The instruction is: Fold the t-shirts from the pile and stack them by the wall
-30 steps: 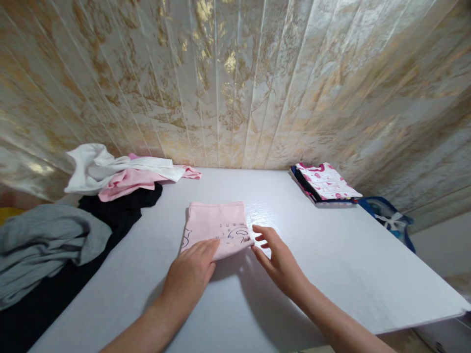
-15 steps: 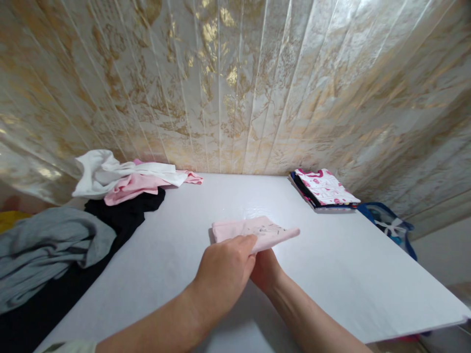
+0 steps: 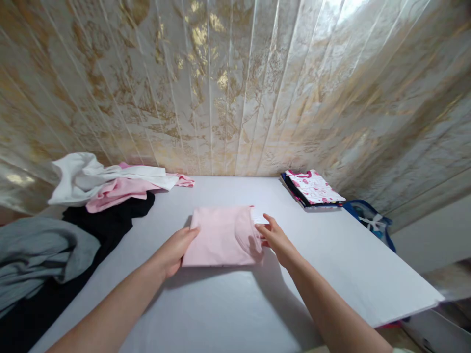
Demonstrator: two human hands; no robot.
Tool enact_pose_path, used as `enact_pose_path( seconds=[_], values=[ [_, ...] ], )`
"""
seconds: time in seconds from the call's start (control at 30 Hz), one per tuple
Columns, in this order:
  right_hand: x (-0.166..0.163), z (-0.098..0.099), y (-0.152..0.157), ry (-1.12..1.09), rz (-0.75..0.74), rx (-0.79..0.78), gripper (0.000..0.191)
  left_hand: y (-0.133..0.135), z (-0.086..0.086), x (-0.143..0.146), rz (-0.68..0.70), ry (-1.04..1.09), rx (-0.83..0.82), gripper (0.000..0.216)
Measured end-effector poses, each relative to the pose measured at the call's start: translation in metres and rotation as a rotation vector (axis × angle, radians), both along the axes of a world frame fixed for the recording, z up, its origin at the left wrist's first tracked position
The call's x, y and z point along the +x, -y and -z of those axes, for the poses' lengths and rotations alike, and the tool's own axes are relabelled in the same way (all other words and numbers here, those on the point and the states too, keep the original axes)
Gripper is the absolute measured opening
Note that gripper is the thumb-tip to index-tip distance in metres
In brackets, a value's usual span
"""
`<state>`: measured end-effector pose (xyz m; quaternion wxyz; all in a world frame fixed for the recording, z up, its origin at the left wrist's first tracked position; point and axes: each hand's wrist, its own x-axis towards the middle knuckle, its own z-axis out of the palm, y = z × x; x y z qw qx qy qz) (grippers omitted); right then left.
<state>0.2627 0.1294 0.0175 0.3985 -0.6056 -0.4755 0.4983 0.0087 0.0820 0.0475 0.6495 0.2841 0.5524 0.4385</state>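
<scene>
Observed: a folded pink garment (image 3: 221,238) lies flat on the white table (image 3: 228,309), at its middle and slightly toward the near side, with its plain side up. The left hand (image 3: 175,249) is open, palm down, with its fingertips touching the left edge of the garment. The right hand (image 3: 275,236) is also open, fingers extended against the right edge, where the cloth bulges a little. No closed grip shows on either side. At the far left, well apart, is a loose heap: a white garment (image 3: 84,174) over a pink one (image 3: 117,190), with black cloth (image 3: 110,220) and grey cloth (image 3: 37,255) nearer. At the far right, by the marbled wall panels (image 3: 235,88), sits a folded printed stack (image 3: 312,187). A blue bag (image 3: 371,220) shows just beyond the table's right edge. Assessment: the work in hand appears to be squaring the folded piece. It is best done by keeping both palms low and pressing inward evenly from the two sides, so the layers line up without sliding. The bulge near the right fingers should be smoothed outward rather than pushed under. Cloth of this kind is likely to shift on the glossy table, so light, flat pressure is advised. Lifting by one edge alone risks the fold opening.
</scene>
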Motion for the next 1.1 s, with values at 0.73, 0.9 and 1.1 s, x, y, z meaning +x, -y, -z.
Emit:
enact_pose_path(
  seconds=[0.73, 0.9, 1.1],
  values=[
    [-0.042, 0.003, -0.048, 0.881, -0.505, 0.782, 0.048, 0.055, 0.01, 0.033, 0.526, -0.672, 0.425, 0.036],
    [-0.052, 0.031, -0.014, 0.841, -0.663, 0.79, 0.047, 0.006, 0.04, 0.024, 0.463, -1.334, 0.661, 0.053],
    [-0.046, 0.031, -0.025, 0.769, -0.656, 0.779, 0.045, -0.013, 0.051, 0.012, 0.522, -1.339, 0.669, 0.05]
  ],
)
